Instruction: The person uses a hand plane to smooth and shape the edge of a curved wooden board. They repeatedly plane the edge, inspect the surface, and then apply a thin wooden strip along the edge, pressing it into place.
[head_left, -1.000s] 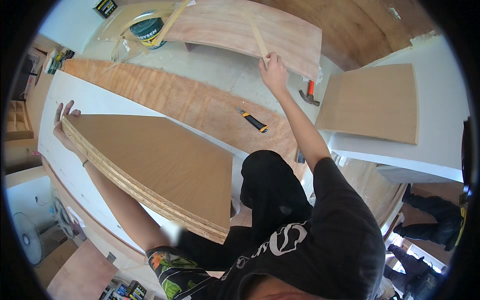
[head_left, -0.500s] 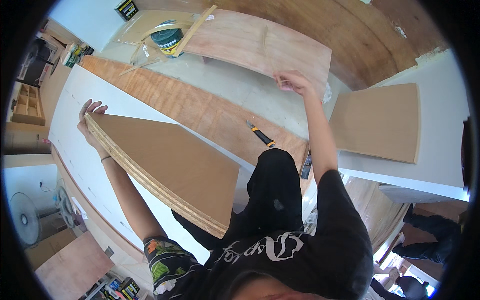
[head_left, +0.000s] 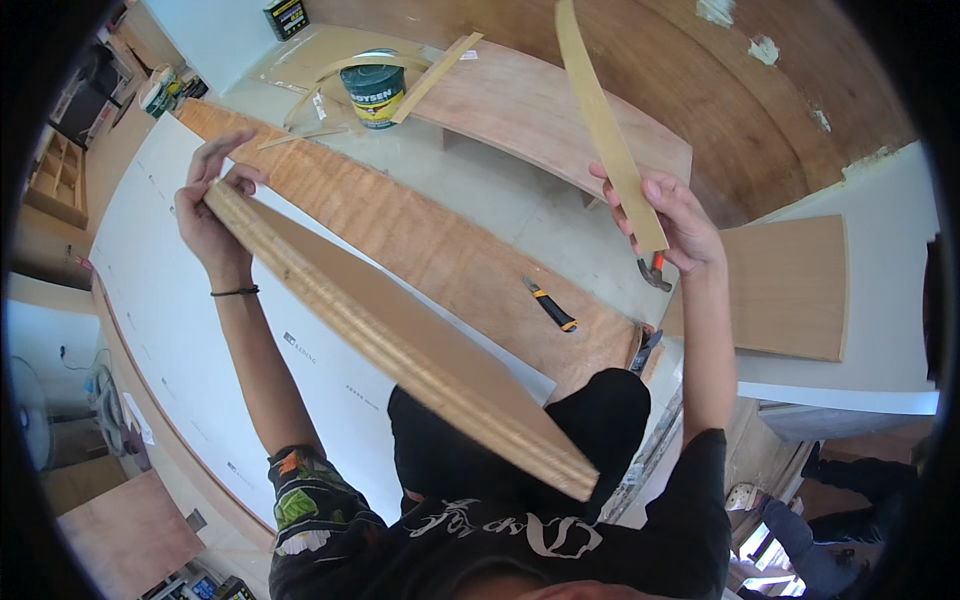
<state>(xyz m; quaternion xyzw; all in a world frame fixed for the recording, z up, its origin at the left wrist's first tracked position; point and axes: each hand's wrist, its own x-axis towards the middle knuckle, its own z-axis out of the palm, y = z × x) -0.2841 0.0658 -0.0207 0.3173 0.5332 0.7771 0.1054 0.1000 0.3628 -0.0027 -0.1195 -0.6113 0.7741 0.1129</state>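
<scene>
A thick board point(head_left: 430, 335) with a brown face and a raw layered edge stands tilted in front of my body, its lower end over my lap. My left hand point(head_left: 212, 215) is closed around its far-left corner, fingers curled over the top. Raised at the right, my right hand point(head_left: 680, 225) pinches the lower end of a long thin tan edging strip point(head_left: 605, 125). The strip rises from the fingers toward the wooden wall, bending slightly. Below and between the hands, a black-and-orange utility knife point(head_left: 550, 305) lies on a plywood strip point(head_left: 440, 255).
A large white sheet point(head_left: 180, 290) lies under the left arm. Farther off are a dark green paint bucket point(head_left: 372, 95) and a low plywood panel point(head_left: 560, 100). A hammer point(head_left: 655, 272) and a brown panel point(head_left: 790, 285) sit at right. Another person's legs point(head_left: 860, 500) show lower right.
My right hand has turned and come nearer, and the strip in it now shows its broad face. The board has swung so its layered edge faces up more, its lower end shifting right.
</scene>
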